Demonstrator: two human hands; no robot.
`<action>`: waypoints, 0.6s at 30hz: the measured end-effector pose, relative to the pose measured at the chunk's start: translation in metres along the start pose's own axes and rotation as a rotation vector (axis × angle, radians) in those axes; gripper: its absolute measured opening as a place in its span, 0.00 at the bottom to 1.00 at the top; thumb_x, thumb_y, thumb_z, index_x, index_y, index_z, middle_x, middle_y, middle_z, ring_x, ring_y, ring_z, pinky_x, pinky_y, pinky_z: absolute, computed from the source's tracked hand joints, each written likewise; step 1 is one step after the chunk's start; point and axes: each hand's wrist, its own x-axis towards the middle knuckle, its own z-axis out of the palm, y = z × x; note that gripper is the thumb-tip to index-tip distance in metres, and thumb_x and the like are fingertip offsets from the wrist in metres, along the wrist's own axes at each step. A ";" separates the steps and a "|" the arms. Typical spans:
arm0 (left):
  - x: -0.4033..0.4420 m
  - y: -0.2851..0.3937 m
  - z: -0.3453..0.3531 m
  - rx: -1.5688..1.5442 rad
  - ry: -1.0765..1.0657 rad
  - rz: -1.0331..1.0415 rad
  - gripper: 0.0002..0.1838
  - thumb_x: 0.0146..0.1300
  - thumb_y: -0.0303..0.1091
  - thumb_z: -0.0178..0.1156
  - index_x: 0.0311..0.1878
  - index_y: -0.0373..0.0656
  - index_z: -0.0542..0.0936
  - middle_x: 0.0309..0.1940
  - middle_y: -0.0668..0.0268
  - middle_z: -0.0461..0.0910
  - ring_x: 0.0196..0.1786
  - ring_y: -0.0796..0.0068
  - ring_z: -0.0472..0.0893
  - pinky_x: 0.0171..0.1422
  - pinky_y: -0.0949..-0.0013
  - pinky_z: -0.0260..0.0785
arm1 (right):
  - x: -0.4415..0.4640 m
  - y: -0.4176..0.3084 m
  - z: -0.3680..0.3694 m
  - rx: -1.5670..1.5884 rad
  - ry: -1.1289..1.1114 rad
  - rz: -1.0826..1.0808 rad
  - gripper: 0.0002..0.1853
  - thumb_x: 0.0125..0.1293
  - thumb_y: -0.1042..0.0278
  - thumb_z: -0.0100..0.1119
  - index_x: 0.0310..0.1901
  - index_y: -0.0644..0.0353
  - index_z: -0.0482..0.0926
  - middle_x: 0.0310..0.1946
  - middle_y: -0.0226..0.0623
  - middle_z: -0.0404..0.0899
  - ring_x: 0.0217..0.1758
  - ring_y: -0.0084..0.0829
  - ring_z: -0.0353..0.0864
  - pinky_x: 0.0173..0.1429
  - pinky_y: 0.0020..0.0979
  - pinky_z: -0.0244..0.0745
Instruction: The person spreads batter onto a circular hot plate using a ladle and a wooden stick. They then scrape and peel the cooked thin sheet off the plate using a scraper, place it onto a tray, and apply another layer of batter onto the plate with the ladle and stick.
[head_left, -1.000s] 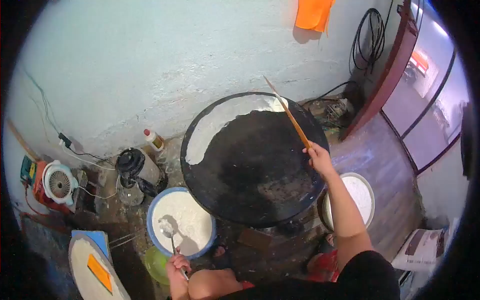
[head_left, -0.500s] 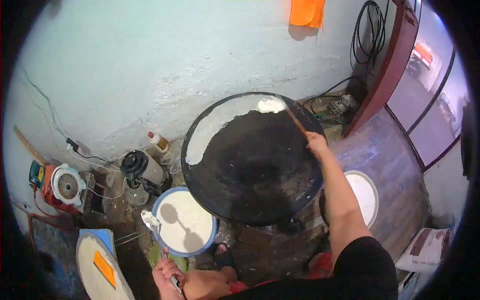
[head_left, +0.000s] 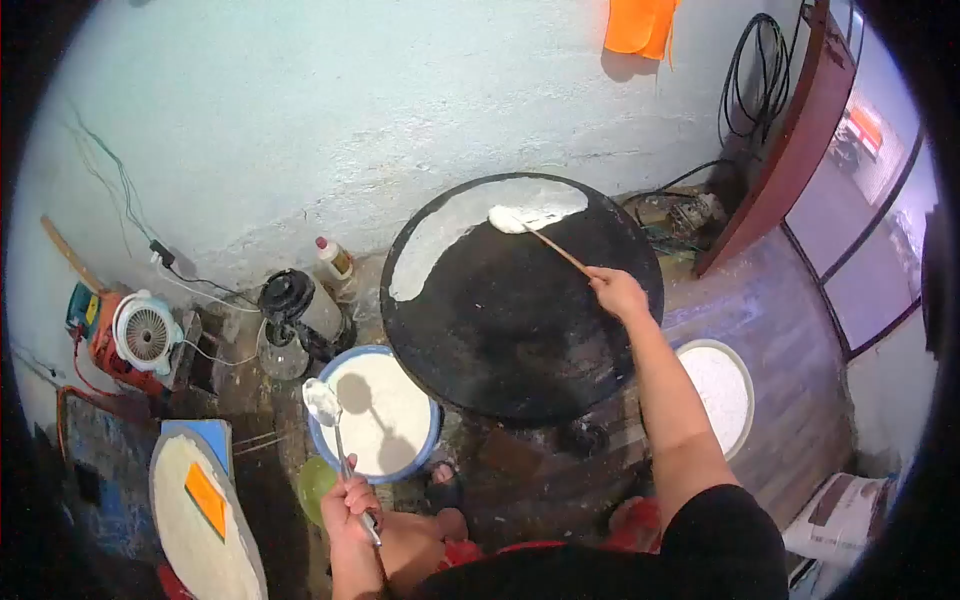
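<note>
My right hand [head_left: 620, 296] is closed around the wooden handle of a batter spreader [head_left: 555, 249]. Its batter-coated head rests near the far side of a large round black griddle [head_left: 520, 335]. A curved band of white batter [head_left: 437, 238] covers the griddle's far left and far edge. Low on the left, my left hand [head_left: 352, 505] grips a metal ladle [head_left: 322, 402], its bowl smeared with white. The ladle bowl is held over the left rim of a blue-edged basin [head_left: 436, 445], and its shadow falls on the white batter [head_left: 385, 415] inside.
A bowl of white contents [head_left: 716, 395] stands right of the griddle. Left are a black-lidded container [head_left: 290, 300], a red-capped bottle [head_left: 335, 258], a small fan [head_left: 148, 332] and a pale oval board [head_left: 200, 520]. A sack [head_left: 838, 515] lies lower right, near a red door [head_left: 780, 140].
The spreader has swept left and inward, leaving batter further along the griddle's far right edge. My left hand has raised the ladle, bringing its bowl up by the basin. The view has shifted slightly.
</note>
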 end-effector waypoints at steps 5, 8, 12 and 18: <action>-0.002 0.000 -0.002 0.105 0.008 0.028 0.14 0.64 0.35 0.43 0.47 0.41 0.73 0.18 0.72 0.62 0.15 0.83 0.60 0.15 0.80 0.54 | 0.026 0.078 0.048 0.254 0.190 0.004 0.16 0.60 0.62 0.46 0.50 0.46 0.74 0.45 0.42 0.75 0.48 0.40 0.74 0.51 0.35 0.68; 0.001 0.002 -0.003 0.069 0.023 0.004 0.13 0.64 0.35 0.43 0.48 0.41 0.72 0.18 0.72 0.62 0.15 0.84 0.60 0.15 0.80 0.54 | -0.003 0.005 0.053 0.196 -0.026 -0.098 0.15 0.60 0.63 0.47 0.48 0.48 0.75 0.44 0.43 0.75 0.49 0.40 0.74 0.53 0.33 0.66; 0.001 0.005 -0.004 0.079 0.017 -0.016 0.13 0.64 0.34 0.44 0.47 0.41 0.71 0.18 0.72 0.62 0.15 0.84 0.60 0.15 0.81 0.53 | -0.011 -0.018 0.025 0.139 -0.066 -0.009 0.15 0.60 0.61 0.48 0.48 0.42 0.76 0.43 0.35 0.77 0.48 0.35 0.75 0.51 0.33 0.68; 0.001 0.003 -0.002 0.119 0.050 -0.007 0.13 0.64 0.35 0.43 0.48 0.43 0.71 0.18 0.71 0.63 0.15 0.84 0.59 0.15 0.81 0.51 | -0.013 -0.029 0.057 0.010 -0.143 -0.133 0.15 0.60 0.61 0.48 0.50 0.41 0.74 0.45 0.35 0.76 0.49 0.36 0.74 0.52 0.34 0.68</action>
